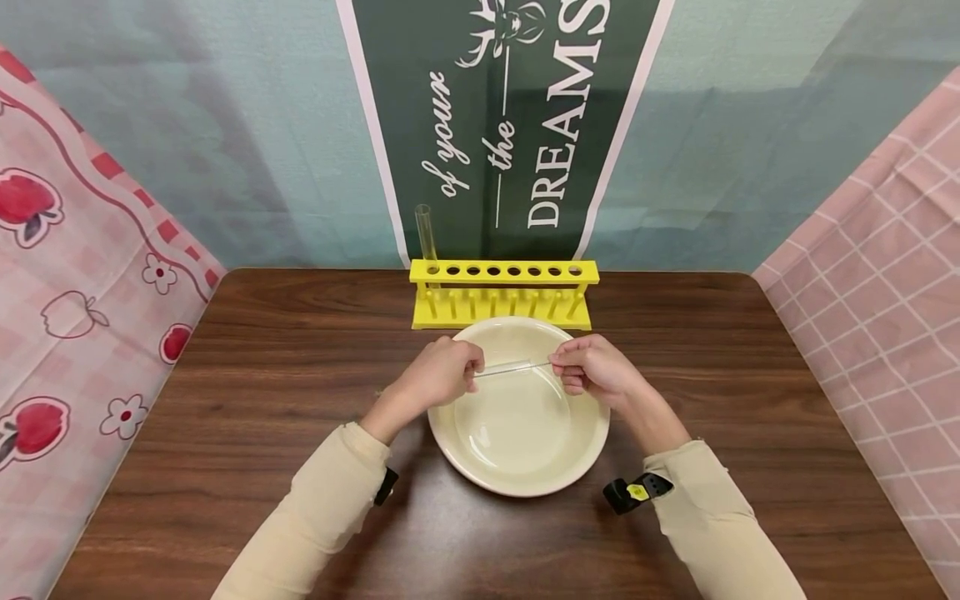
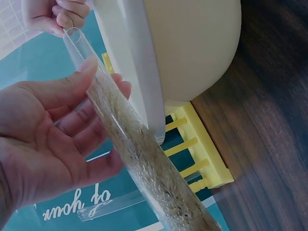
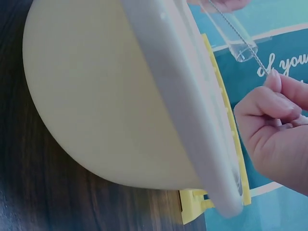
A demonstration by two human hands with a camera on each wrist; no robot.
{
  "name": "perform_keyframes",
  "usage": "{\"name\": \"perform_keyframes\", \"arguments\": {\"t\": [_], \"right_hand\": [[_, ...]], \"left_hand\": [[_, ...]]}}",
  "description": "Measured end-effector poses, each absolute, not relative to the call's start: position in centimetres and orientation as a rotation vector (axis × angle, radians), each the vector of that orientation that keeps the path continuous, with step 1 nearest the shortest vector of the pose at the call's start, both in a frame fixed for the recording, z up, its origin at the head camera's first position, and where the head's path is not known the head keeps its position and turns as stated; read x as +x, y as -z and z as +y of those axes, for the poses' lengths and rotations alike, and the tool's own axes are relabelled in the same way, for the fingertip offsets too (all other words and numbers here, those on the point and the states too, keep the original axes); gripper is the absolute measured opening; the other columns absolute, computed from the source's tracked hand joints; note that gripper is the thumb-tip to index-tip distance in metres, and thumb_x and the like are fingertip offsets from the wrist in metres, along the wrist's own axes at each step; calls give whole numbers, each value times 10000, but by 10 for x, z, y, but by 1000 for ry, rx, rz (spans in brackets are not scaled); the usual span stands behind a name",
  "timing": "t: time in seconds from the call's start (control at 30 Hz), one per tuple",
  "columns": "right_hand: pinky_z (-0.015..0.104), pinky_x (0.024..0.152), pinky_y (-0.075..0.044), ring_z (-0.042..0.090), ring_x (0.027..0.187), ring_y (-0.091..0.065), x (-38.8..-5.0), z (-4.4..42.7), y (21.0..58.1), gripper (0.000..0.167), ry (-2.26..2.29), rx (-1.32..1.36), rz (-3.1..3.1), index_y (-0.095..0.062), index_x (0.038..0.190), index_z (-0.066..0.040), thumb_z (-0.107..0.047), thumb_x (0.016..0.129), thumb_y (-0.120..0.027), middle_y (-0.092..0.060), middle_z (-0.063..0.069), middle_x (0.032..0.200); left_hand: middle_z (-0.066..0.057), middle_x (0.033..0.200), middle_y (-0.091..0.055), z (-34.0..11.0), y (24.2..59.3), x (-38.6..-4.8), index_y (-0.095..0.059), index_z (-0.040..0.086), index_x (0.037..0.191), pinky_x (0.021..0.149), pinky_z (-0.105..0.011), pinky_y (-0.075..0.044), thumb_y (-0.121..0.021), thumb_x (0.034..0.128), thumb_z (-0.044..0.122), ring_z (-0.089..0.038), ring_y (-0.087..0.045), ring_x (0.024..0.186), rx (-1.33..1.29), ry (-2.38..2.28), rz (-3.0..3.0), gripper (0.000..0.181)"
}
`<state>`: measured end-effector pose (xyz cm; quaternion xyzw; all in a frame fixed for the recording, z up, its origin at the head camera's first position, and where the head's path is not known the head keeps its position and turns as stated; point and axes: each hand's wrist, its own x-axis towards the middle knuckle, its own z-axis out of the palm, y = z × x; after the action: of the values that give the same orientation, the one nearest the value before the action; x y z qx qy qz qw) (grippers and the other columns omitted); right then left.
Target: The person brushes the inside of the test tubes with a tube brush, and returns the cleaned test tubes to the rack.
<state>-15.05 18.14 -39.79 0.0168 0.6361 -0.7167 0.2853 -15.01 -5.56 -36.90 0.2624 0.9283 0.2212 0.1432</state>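
Observation:
In my left hand I grip a clear glass test tube, tilted over the bowl. A test tube brush with pale bristles sits inside the tube. My right hand pinches the brush's thin twisted wire handle, which comes out of the tube's open end. Below both hands stands a round cream bowl; whether it holds water is hard to tell.
Behind the bowl, a yellow test tube rack stands near the table's back edge. Another clear test tube is upright in its leftmost hole. Brown wooden tabletop surrounds the bowl, with printed cloths hanging around it.

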Motion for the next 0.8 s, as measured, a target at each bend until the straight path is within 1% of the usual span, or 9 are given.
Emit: {"name": "perform_keyframes", "arguments": {"t": [0.1,0.2,0.43,0.57,0.8], "right_hand": [[198,421,-267,85,421,-288,-149,180,396,306,1978,88,1628,-589,665,-17,34,918,-424,-465,53,588],[180,408,-250,69,410,-260,-148,180,394,334,2029,118,1550,-603,665,-19,46,920,-398,-464,49,587],[162,407,-215,59,420,-204,-148,178,395,368,2100,168,1392,-585,643,-3,61,923,-356,-433,24,542],[159,400,-196,53,417,-200,-148,178,396,370,2126,201,1355,-559,616,1,68,920,-360,-416,16,525],[152,387,-207,43,408,-226,-149,180,395,378,2153,238,1324,-527,594,7,73,919,-346,-405,3,496]], "left_hand": [[32,636,-526,-56,369,-149,-638,68,838,622,-256,-445,-667,810,22,-106,-531,644,752,-636,2692,61],[28,625,-520,-56,370,-148,-641,69,840,634,-269,-448,-694,797,54,-119,-518,638,747,-639,2701,70],[37,639,-535,-62,368,-145,-656,72,850,605,-249,-429,-678,794,36,-99,-514,613,742,-715,2682,70],[36,614,-512,-64,370,-145,-650,66,830,598,-245,-420,-694,784,41,-101,-497,599,761,-729,2686,68],[46,619,-502,-64,373,-145,-647,73,798,590,-250,-408,-725,766,85,-115,-477,607,741,-728,2706,85]]}}
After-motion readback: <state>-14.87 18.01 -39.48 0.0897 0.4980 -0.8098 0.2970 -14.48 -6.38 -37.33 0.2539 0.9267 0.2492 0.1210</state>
